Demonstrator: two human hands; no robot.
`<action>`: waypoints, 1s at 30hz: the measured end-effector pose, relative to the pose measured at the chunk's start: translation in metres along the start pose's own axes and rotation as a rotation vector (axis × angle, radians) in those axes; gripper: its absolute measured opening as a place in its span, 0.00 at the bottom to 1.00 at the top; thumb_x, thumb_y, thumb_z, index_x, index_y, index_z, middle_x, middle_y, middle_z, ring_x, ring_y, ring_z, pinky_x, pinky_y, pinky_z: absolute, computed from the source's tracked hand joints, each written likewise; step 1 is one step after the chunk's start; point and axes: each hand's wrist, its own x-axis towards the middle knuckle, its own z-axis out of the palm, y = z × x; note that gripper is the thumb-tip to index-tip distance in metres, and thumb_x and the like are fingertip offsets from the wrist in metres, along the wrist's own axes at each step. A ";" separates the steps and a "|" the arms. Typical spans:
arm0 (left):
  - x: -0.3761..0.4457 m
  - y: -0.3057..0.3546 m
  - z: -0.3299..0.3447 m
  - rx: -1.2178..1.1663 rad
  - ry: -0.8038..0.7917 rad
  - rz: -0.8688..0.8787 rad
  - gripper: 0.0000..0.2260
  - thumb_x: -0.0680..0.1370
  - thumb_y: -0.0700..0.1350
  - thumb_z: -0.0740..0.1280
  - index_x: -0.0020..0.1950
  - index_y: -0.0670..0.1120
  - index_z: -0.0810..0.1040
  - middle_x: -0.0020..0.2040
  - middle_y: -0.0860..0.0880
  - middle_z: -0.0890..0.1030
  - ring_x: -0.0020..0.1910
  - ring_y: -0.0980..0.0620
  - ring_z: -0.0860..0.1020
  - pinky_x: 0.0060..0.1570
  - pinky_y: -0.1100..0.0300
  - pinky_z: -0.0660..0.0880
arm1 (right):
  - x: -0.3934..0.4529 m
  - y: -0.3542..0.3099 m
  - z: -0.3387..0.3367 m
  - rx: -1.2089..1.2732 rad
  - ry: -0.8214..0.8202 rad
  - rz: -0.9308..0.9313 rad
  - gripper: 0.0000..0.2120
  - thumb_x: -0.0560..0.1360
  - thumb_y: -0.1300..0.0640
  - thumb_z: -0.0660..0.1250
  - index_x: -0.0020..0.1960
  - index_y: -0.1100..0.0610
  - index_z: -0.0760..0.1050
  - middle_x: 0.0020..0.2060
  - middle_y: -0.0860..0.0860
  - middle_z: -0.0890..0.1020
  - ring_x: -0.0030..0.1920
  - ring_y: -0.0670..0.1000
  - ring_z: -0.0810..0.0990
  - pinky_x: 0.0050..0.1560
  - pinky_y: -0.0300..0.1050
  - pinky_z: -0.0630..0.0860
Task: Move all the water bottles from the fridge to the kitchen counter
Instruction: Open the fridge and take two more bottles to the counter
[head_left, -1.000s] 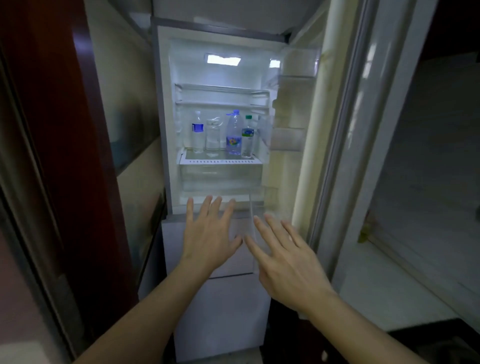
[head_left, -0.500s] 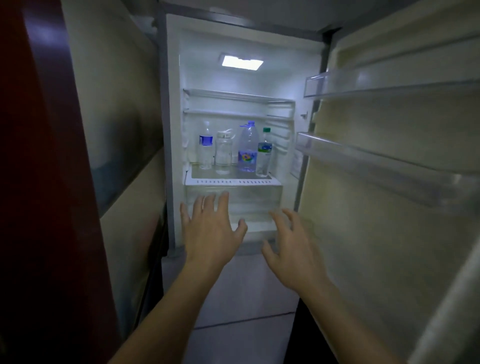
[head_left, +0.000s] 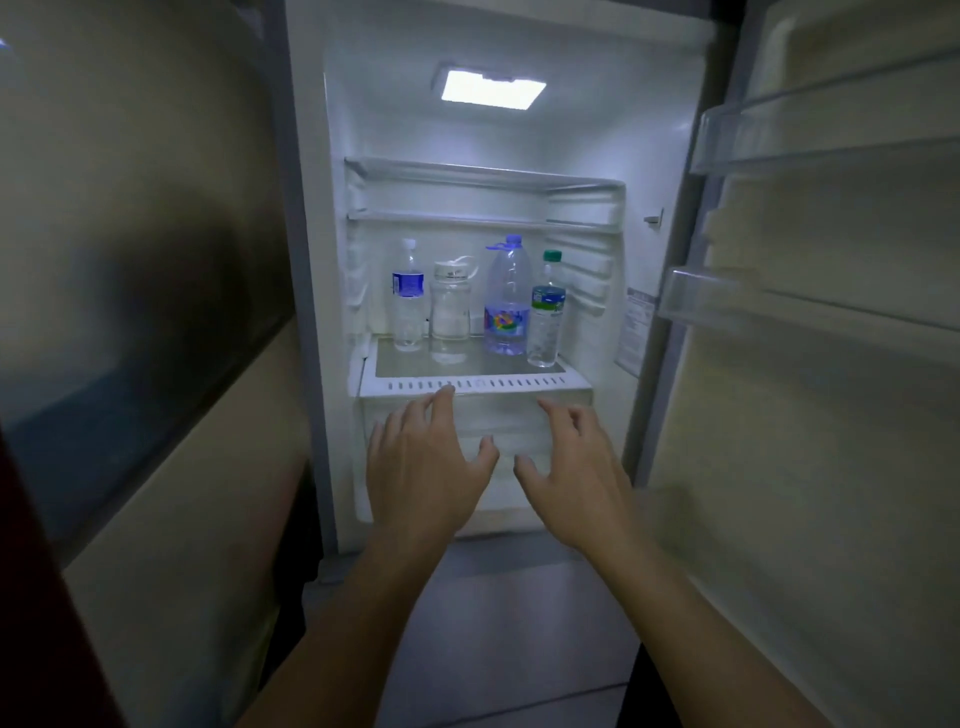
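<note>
The fridge (head_left: 498, 130) fills far more of the view than it did half a second ago; the person has stepped closer and both arms have pushed forward.

At about nine o'clock stands a dim glossy wall panel (head_left: 140, 260). Moving right, the four bottles stand in a row on the lit shelf (head_left: 475, 385), just above the centre, none of them shifted since the earlier frame: a slim bottle with a blue label (head_left: 408, 296), then a squat clear jar-like bottle (head_left: 450, 314) touching or just beside it, then the tall bottle with a blue cap (head_left: 507, 296), then a small bottle with a green cap (head_left: 545, 312) a little nearer the shelf edge.

Below them, the left hand (head_left: 423, 467) is empty, fingers spread and nearly straight, its fingertips now level with the shelf's slotted front lip (earlier they were well under it). The right hand (head_left: 576, 473) is also empty, fingers loosely bent, just below that lip.

At three o'clock the open door (head_left: 831, 364) shows two clear door bins (head_left: 810, 301).
</note>
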 end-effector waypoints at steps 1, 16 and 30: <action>0.009 -0.002 0.006 -0.011 0.003 -0.010 0.32 0.76 0.61 0.64 0.77 0.49 0.67 0.71 0.48 0.76 0.69 0.47 0.73 0.69 0.48 0.70 | 0.012 0.000 0.006 0.008 -0.005 -0.002 0.31 0.76 0.46 0.68 0.76 0.51 0.64 0.69 0.52 0.71 0.64 0.54 0.75 0.57 0.48 0.74; 0.170 -0.007 0.102 -0.135 0.026 -0.161 0.33 0.74 0.57 0.68 0.76 0.48 0.65 0.70 0.45 0.76 0.66 0.42 0.74 0.57 0.48 0.74 | 0.186 0.033 0.070 0.131 -0.013 0.005 0.31 0.76 0.49 0.69 0.76 0.50 0.64 0.69 0.53 0.70 0.66 0.55 0.73 0.61 0.52 0.74; 0.291 -0.042 0.170 -0.314 -0.023 -0.323 0.35 0.72 0.58 0.72 0.71 0.44 0.64 0.67 0.38 0.71 0.65 0.37 0.74 0.56 0.48 0.72 | 0.292 0.063 0.125 0.077 0.126 0.142 0.29 0.73 0.52 0.70 0.72 0.55 0.68 0.67 0.58 0.72 0.65 0.60 0.72 0.64 0.53 0.71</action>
